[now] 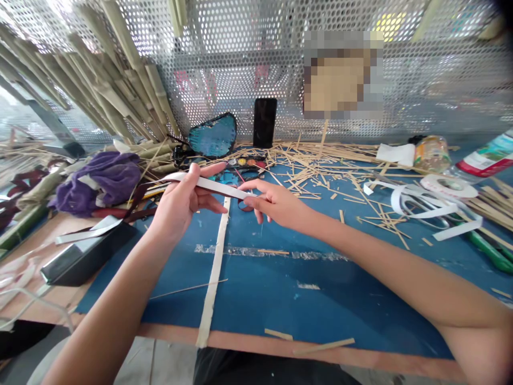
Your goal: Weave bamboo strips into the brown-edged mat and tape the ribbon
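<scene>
A narrow ribbon (219, 186), white on its upper face and dark red underneath, is stretched between my hands above the blue table mat. My left hand (178, 200) grips it with the thumb on top, while some of its fingers extend outward. At the ribbon's right end, my right hand (276, 203) pinches it between thumb and forefinger. Beyond my left wrist, the ribbon runs back towards a dark box (86, 254), which has more white-faced ribbon lying over it. A thin rod (188, 289) lies on the mat below my hands.
Bamboo sticks (304, 166) are scattered along the back. A phone (265, 123) leans against the perforated metal screen. Left are a purple cloth (98, 182) and upright bamboo poles (108, 80); right are a tape roll (449, 186), white strips, green-handled tool (491, 251) and bottle (489, 155).
</scene>
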`<state>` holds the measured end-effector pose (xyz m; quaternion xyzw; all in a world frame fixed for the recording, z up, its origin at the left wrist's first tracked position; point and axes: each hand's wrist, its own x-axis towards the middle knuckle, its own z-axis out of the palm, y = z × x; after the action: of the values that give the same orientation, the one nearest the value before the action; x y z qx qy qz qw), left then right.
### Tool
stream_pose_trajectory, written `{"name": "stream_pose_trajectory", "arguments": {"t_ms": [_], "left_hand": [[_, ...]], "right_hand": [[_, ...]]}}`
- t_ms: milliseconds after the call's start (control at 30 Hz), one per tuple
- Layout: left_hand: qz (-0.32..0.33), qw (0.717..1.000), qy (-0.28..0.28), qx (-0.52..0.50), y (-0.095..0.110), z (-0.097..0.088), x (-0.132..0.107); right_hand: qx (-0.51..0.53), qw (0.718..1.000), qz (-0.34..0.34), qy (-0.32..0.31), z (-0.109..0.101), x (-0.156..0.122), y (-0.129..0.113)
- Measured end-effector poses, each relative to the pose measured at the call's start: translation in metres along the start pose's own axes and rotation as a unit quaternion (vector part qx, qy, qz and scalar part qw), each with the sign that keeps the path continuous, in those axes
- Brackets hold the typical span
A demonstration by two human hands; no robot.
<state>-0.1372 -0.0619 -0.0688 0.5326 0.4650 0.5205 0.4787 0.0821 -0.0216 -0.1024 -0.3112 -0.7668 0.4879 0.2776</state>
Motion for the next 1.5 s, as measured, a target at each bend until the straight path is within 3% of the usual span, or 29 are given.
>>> {"name": "stream_pose_trajectory", "arguments": {"t_ms": [67, 167, 267, 367, 467, 633, 800, 1167, 1267, 1400, 1500], "left_hand": [[0.007, 0.999, 0.031, 0.011, -0.001, 0.0, 0.002], [-0.021, 0.997, 0.077, 0.012, -0.002, 0.0, 0.005], [-0.096, 0.995, 0.032, -0.022, -0.002, 0.002, 0.007], [-0.146, 0.988, -0.039, -0.037, -0.003, 0.008, 0.005], [-0.137, 0.988, -0.048, -0.044, -0.007, 0.015, 0.0], [-0.129, 0.989, -0.011, -0.068, -0.011, 0.018, -0.001], [-0.119, 0.989, 0.019, -0.089, -0.011, 0.009, 0.005], [-0.15, 0.982, -0.028, -0.111, -0.007, 0.009, 0.006], [-0.119, 0.99, -0.007, -0.077, -0.008, 0.007, 0.005], [-0.009, 0.997, 0.045, 0.061, -0.01, 0.006, 0.003], [0.058, 0.995, -0.006, 0.081, -0.012, 0.007, 0.0]], "right_hand": [[0.034, 0.999, 0.012, 0.006, 0.0, 0.001, -0.004], [0.076, 0.993, 0.085, -0.023, -0.005, 0.0, -0.016], [0.088, 0.985, 0.137, -0.048, -0.011, -0.002, -0.028], [0.084, 0.987, 0.136, -0.034, -0.014, -0.004, -0.034], [0.07, 0.988, 0.136, -0.038, -0.013, -0.004, -0.035], [0.051, 0.987, 0.139, -0.056, -0.01, -0.003, -0.034], [0.074, 0.973, 0.166, -0.139, -0.014, -0.003, -0.027], [0.125, 0.969, 0.168, -0.134, -0.014, -0.003, -0.026], [0.097, 0.977, 0.161, -0.1, -0.015, -0.002, -0.028], [0.032, 0.99, 0.136, -0.023, -0.021, -0.002, -0.033], [0.044, 0.989, 0.144, -0.007, -0.026, -0.005, -0.039]]}}
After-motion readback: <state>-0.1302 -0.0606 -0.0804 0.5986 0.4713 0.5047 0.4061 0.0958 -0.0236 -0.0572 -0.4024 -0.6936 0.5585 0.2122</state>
